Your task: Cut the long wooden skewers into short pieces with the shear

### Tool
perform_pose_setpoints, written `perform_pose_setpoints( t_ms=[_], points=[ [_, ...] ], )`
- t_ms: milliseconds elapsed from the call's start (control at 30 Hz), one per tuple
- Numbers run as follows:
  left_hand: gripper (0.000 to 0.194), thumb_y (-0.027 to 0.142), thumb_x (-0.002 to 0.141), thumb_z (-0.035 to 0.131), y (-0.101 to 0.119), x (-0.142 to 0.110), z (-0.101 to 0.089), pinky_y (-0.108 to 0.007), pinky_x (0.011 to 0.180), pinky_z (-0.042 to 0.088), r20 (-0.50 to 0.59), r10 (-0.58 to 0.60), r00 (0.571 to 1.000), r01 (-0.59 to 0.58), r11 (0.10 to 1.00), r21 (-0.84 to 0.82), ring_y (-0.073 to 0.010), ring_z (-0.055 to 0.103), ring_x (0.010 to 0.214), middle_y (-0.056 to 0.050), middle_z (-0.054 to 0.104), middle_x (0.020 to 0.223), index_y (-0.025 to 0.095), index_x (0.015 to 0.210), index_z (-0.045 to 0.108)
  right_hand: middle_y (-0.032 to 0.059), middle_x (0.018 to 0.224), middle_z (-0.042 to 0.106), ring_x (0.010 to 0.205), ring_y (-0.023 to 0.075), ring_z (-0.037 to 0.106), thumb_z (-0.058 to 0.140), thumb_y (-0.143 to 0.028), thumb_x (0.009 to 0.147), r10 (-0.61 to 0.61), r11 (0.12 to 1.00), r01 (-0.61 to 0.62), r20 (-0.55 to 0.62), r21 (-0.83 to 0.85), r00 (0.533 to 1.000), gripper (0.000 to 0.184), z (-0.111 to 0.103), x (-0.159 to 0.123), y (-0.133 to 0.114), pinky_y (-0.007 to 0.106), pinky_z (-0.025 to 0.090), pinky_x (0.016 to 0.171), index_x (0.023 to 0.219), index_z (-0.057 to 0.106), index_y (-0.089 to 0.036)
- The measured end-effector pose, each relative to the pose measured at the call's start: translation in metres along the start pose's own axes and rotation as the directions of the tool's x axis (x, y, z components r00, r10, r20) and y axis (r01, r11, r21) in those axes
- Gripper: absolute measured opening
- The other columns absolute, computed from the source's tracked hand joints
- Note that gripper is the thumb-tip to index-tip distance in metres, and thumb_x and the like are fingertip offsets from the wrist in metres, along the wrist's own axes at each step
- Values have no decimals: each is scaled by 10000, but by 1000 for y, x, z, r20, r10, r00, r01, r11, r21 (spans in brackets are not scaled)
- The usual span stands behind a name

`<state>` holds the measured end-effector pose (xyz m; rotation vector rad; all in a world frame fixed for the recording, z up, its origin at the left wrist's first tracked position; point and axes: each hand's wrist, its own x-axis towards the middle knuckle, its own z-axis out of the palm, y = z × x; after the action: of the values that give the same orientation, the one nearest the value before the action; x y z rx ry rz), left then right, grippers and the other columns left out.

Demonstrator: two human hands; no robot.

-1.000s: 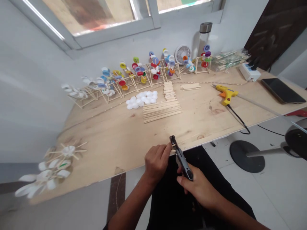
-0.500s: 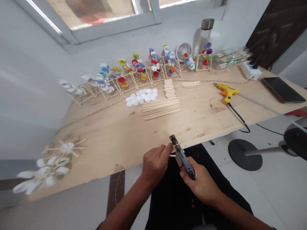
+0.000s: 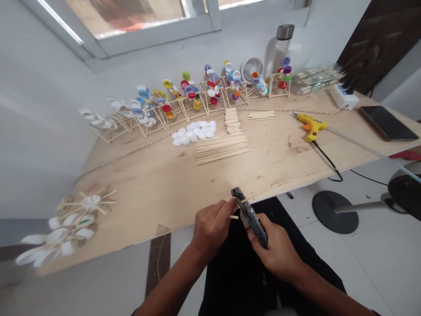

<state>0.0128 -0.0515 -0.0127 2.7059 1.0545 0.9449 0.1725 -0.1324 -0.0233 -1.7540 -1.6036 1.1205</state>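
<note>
Lower centre: right hand (image 3: 276, 248) wrapped around the handles of a grey-and-black metal hand cutter (image 3: 254, 223), head tilted up-left. Left hand (image 3: 211, 228) just left of it, fingers pinched on a thin pale wooden stick (image 3: 234, 217); one end pokes out beside the cutter. Pale wood also shows at the cutter head; can't tell if same piece. Both over the near edge of a light plywood table (image 3: 158, 188). Lower left: white petal-shaped plastic assembly (image 3: 59, 237). Centre: flat bundle of long pale wooden sticks (image 3: 222, 149), white round plastic discs (image 3: 194, 133) touching or just beside its upper left. Right: yellow glue gun (image 3: 312, 125). Upper centre, far side: small white round fan (image 3: 252, 70).
</note>
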Motion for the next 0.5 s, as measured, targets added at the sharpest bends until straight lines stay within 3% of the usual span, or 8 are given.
perform_pose_setpoints(
  t_ms=[500],
  points=[
    [205,148,867,379,-3,6,-14,-193,556,469,131,-94,987,118,976,-185,-119,630,642,-48,677,752,128,936,572,15,743,637,668,173,605,477,-215,789,1,1000,-1,19,14,1000,139,3,5,-1,251,414,625,924,501,-198]
  ],
)
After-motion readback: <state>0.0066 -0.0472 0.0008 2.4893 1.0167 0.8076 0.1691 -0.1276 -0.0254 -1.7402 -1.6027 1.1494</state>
